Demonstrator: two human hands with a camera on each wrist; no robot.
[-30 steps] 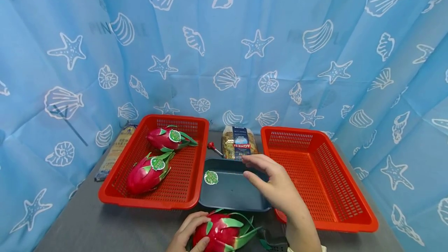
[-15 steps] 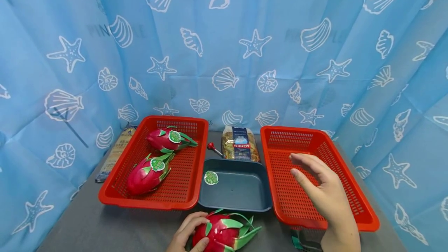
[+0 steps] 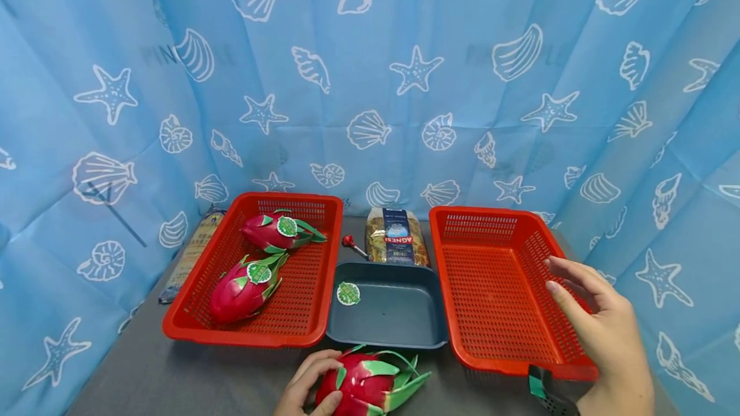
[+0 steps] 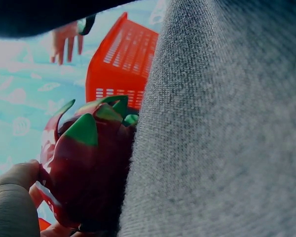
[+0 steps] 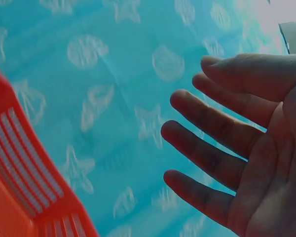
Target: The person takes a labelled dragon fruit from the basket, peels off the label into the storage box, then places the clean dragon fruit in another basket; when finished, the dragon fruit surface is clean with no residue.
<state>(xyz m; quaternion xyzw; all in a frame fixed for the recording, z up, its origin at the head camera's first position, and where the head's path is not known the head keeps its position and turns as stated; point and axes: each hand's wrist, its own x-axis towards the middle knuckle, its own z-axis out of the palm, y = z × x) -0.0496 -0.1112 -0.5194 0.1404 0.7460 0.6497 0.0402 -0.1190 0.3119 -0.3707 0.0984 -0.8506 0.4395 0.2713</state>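
My left hand (image 3: pixel 306 382) grips a red dragon fruit (image 3: pixel 363 382) with green leaf tips, on the grey table at the near edge of the head view. In the left wrist view the thumb lies along one side of the same dragon fruit (image 4: pixel 89 173), with fingertips showing underneath. Holding nothing, my right hand (image 3: pixel 607 332) hovers by the right side of the right red basket (image 3: pixel 491 364). Its fingers are spread and relaxed in the right wrist view. Two more dragon fruits, a nearer one (image 3: pixel 239 294) and a farther one (image 3: pixel 268 231), lie in the left red basket (image 3: pixel 248 337).
A dark blue tray (image 3: pixel 387 320) with a green round sticker (image 3: pixel 349 293) stands between the baskets. Behind it are a pasta bag (image 3: pixel 396 236) and a red lollipop-like item (image 3: pixel 352 244). A long package (image 3: pixel 191 252) lies left. A blue shell-patterned curtain (image 3: pixel 370 82) closes off the back.
My right hand has moved right, from above the blue tray across the right basket to its far right side. The left hand keeps its grip on the dragon fruit, almost unmoved.
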